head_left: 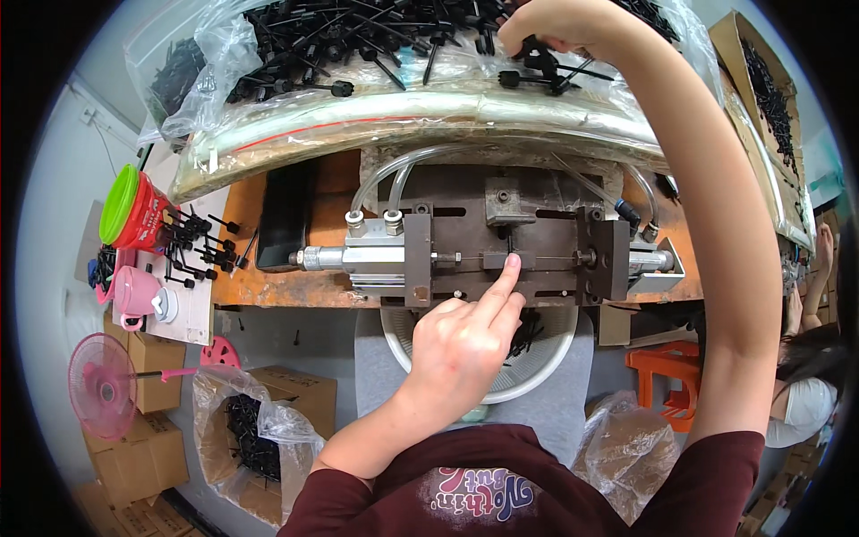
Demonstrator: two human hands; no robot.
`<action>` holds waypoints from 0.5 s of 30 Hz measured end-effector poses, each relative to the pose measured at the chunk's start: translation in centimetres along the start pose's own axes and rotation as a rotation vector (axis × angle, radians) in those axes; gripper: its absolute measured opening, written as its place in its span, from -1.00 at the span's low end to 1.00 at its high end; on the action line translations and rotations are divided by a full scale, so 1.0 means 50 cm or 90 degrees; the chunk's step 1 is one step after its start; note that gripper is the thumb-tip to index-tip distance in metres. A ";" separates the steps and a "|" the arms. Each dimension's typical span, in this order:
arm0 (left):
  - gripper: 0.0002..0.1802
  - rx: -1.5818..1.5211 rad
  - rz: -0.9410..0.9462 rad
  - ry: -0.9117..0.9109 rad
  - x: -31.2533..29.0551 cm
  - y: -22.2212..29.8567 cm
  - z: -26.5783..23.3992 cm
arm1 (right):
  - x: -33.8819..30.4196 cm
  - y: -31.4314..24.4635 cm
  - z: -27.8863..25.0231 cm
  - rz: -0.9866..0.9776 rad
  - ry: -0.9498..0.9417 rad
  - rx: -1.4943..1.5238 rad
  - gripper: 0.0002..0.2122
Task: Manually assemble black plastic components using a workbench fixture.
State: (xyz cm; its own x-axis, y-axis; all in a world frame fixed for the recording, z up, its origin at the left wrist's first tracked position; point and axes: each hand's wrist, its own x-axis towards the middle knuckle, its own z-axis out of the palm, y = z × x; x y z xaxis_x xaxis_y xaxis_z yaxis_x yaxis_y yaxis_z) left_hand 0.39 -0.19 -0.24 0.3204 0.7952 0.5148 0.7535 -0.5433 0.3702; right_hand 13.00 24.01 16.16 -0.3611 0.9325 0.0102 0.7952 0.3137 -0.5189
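So the whole setup centred on that little pneumatic press jig (pixel 501 255) bolted to the rusty orange surface (pixel 268 286), and everything else sat around it. The left hand (pixel 465 345) was just below the jig, mostly curled up with only the index finger stretched out, and its tip (pixel 513 262) was pressing on a thin black pin (pixel 510 243) standing in the slot at the middle of the jig, so it was not really gripping anything, more like poking it into place. The right hand (pixel 559 27) was way up above the jig, reaching into the big clear plastic bag (pixel 403 107) full of black plastic fasteners (pixel 358 40), fingers closed down around a few of them (pixel 546 67). Clear air hoses (pixel 394 174) looped from the top of the jig's silver cylinder (pixel 358 259), which stuck out on the jig's left. Right under the jig there was a white round basin (pixel 537 371) in the person's lap with some black pieces in it. Off to the jig's left stood a red tub with a green lid (pixel 134 210), a pink mug (pixel 134 291), and a scatter of loose black pins (pixel 201 246). Lower left of the jig were a pink fan (pixel 103 389) and a cardboard box (pixel 295 394) lined with a bag of more black parts. Another person (pixel 805 376) sat off to the jig's right.
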 end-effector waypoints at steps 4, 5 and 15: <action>-0.76 -0.005 -0.005 -0.004 -0.002 -0.003 -0.002 | -0.030 0.015 -0.048 0.073 -0.049 0.133 -0.84; -0.75 -0.015 0.002 -0.006 -0.001 -0.002 -0.003 | -0.020 0.036 -0.050 0.103 -0.026 0.184 -0.87; -0.57 -0.120 0.062 -0.063 -0.003 0.026 -0.074 | -0.065 0.090 -0.105 0.037 0.128 0.505 -0.85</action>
State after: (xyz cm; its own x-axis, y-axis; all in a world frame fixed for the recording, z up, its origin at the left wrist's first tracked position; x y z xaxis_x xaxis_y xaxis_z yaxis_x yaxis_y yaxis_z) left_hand -0.80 -2.02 3.04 0.4480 0.7537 0.4809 0.5985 -0.6524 0.4650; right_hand 20.29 23.33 18.26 -0.1759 0.9813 0.0785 0.2020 0.1140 -0.9727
